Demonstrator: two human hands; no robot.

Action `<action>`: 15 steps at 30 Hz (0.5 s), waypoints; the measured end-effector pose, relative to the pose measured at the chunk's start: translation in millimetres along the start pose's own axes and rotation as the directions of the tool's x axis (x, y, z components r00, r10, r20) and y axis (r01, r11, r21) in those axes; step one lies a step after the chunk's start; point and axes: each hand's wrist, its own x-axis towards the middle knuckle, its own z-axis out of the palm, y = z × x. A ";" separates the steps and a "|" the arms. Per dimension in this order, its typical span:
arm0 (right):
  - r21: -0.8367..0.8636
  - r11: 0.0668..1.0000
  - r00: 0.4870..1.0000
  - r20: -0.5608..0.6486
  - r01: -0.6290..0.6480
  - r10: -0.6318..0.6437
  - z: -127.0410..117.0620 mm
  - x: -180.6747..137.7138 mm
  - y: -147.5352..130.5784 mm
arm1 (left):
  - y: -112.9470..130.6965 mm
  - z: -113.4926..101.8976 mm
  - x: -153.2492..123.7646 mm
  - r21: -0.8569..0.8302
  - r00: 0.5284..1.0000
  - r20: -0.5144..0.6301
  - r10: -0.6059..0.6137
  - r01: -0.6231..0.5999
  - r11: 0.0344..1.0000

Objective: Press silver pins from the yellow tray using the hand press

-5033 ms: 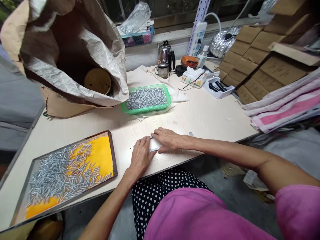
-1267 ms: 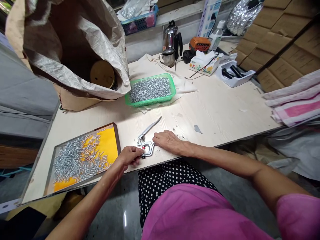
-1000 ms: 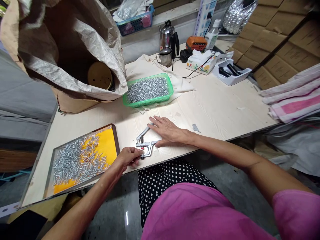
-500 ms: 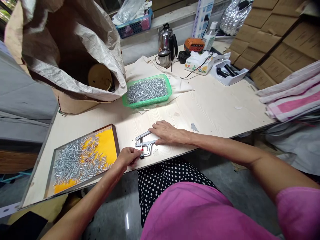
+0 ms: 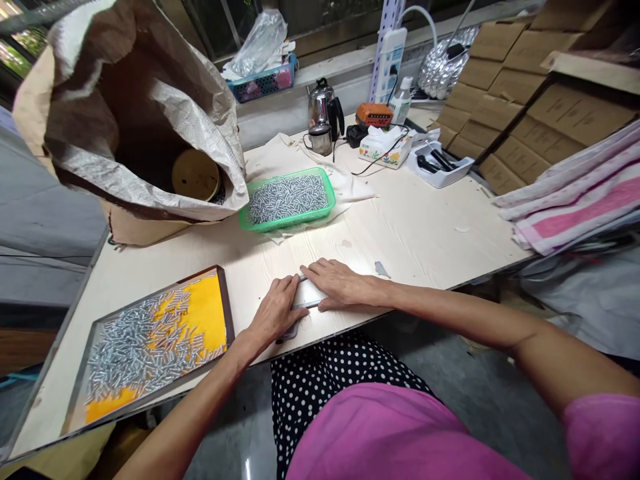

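Pliers (image 5: pixel 311 305) lie on the worktop (image 5: pixel 415 233), the left hand (image 5: pixel 275 310) curled over their head, the right hand (image 5: pixel 340 283) half-closed across both handles, presumably so one steadies while the other squeezes.

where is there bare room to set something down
The widest free patch lies between the right hand, white tray and pink-striped cloth, bare but for scraps. A narrower strip separates the green basket from the left hand. It's crowded around the kettle and tissue box.
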 end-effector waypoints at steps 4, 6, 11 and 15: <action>-0.071 0.997 1.000 0.007 -0.011 0.011 1.7 -0.5 -0.7 | 8.1 -1.5 -1.6 0.047 0.999 0.007 -0.043 0.043 0.998; -0.090 0.995 0.999 0.001 0.032 -0.032 7.7 1.0 -0.7 | 14.2 -1.5 -3.1 0.047 0.998 0.004 -0.070 0.070 0.996; -0.065 0.995 0.996 -0.025 0.078 -0.080 20.9 2.5 0.5 | 20.3 -2.3 -3.0 0.032 0.994 0.000 -0.108 0.108 0.994; -0.034 0.998 0.995 -0.077 0.060 -0.063 16.8 -0.6 6.0 | 15.5 -1.1 -0.7 0.055 0.993 -0.025 -0.118 0.119 0.991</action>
